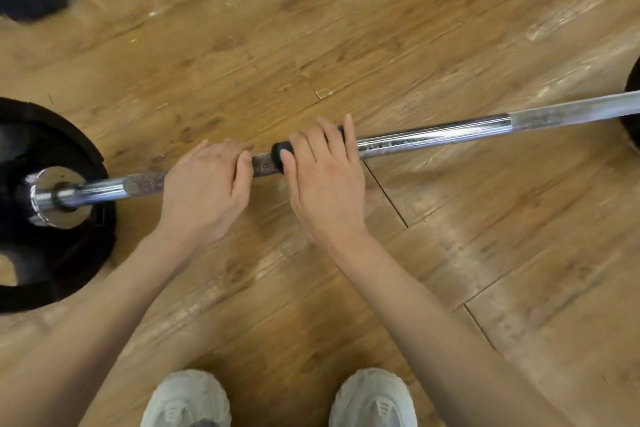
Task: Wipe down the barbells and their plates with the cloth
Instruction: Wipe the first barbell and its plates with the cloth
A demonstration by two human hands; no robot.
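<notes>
Pale sneakers (pixel 188 399) at bottom edge, wood-plank floor (pixel 381 28). Chrome barbell (pixel 433 137) lies across it, black plate (pixel 52 149) on left end. Left hand (pixel 204 191) grips knurled shaft; right hand (pixel 325 177) wraps dark cloth (pixel 282 152) round bar. No legible writing.

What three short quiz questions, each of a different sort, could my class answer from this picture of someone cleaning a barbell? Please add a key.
1. True or false: both hands are on the barbell.
2. Multiple choice: the dark cloth is under which hand? A) left hand B) right hand C) neither
3. Fill in: the black plate sits at the picture's ____ end of the bar.

Key
1. True; the left hand grips the rough section and the right hand is wrapped over the bar.
2. B; the cloth shows at the thumb and fingertips.
3. Left; only the edge of another plate shows at the right.
</notes>
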